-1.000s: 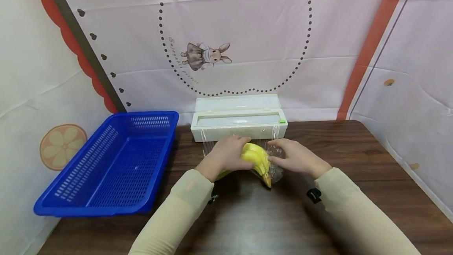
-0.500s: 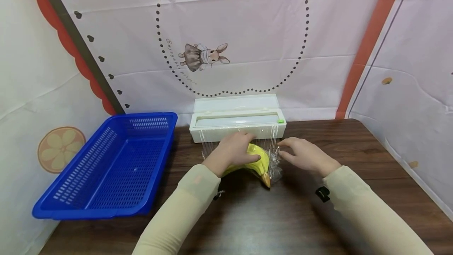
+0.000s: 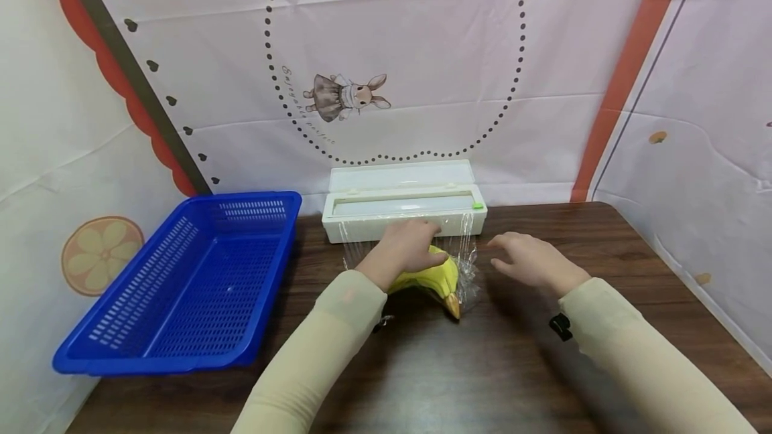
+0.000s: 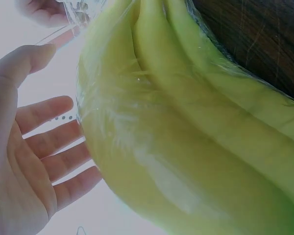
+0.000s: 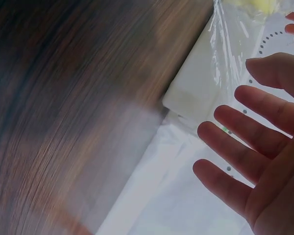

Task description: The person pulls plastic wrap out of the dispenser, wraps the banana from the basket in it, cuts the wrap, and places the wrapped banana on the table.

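A bunch of yellow bananas [image 3: 443, 276] lies on the table, wrapped in clear cling film [image 3: 467, 273]. The film runs from the front of a white cling film dispenser [image 3: 362, 228], its lid raised, and bunches up at the bananas' right. My left hand [image 3: 407, 246] is over the bananas and hides part of them. In the left wrist view its fingers [image 4: 63, 164] are spread beside the wrapped bananas [image 4: 161, 122]; whether they touch is unclear. My right hand [image 3: 533, 263] hovers to the right of the film, apart from it, fingers [image 5: 235, 149] loosely extended and holding nothing.
At the left stands a blue plastic basket [image 3: 265, 327] with perforated walls. A printed cloth [image 3: 434, 52] hangs behind the dark wooden table [image 3: 482, 374] and on both sides of it.
My right hand has drawn away to the right from the bananas and film. My left hand has shifted slightly right over the bananas. Bananas and dispenser stay in place.
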Available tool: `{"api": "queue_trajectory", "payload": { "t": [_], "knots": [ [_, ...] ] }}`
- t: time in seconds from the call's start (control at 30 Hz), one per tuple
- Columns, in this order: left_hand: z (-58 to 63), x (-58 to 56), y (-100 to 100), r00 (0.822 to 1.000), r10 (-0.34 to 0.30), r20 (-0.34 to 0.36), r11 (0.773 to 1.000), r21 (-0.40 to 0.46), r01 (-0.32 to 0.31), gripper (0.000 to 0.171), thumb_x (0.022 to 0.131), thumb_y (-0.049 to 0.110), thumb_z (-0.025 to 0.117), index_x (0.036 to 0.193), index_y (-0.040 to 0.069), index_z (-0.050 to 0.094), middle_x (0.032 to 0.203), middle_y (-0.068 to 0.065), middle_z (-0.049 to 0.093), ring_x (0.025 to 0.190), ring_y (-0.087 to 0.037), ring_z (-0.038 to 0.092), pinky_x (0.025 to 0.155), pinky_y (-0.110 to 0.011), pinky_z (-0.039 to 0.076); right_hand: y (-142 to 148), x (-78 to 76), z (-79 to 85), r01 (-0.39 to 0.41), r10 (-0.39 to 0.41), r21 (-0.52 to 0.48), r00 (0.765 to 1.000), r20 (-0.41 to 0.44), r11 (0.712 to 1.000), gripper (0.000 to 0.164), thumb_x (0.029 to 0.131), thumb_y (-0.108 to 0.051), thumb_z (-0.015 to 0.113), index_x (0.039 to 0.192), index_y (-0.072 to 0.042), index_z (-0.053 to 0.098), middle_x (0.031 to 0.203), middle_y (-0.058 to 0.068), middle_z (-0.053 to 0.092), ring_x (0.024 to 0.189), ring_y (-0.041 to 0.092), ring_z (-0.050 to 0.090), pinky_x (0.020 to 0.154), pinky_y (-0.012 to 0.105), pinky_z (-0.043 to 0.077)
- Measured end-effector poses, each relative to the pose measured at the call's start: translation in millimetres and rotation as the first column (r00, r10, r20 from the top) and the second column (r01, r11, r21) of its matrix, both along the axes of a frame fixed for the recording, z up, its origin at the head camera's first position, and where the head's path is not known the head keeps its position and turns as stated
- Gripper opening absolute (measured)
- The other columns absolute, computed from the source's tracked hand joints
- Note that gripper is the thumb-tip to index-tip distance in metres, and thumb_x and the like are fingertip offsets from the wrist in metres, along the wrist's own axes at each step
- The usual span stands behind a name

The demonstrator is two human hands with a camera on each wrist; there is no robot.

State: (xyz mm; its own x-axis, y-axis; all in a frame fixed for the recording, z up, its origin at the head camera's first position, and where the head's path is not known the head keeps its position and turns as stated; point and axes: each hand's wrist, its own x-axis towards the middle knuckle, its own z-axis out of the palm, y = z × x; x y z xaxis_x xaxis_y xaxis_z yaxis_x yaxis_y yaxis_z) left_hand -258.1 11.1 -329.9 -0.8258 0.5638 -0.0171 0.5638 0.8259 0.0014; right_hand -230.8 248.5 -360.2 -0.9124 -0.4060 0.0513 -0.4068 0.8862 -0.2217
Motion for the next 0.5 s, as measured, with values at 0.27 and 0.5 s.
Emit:
{"api": "queue_trajectory", "payload": {
  "t": [0.27,0.5],
  "knots": [
    [1.9,-13.0,13,0.999,-0.010,0.033,1.000,-0.001,0.010,0.045,0.091,0.046,0.055,0.126,0.018,0.056,0.124,0.001,0.061,0.110,-0.017,0.059,0.086,-0.038,0.051,6,-5.0,-1.3,0.018,-0.020,0.042,0.999,0.035,0.999,0.034,0.092,-0.020,0.059,0.120,-0.001,0.060,0.118,0.019,0.062,0.106,0.035,0.060,0.086,0.051,0.048],
    [3.0,-21.5,23,0.999,-0.011,0.036,1.000,-0.004,0.011,0.045,0.093,0.045,0.052,0.127,0.016,0.056,0.125,-0.001,0.060,0.112,-0.017,0.058,0.089,-0.037,0.050,5,-15.2,-2.2,0.024,-0.025,0.035,0.999,0.022,0.999,0.034,0.091,-0.019,0.059,0.119,0.000,0.060,0.114,0.019,0.064,0.102,0.034,0.061,0.084,0.051,0.049]
  ]
}}
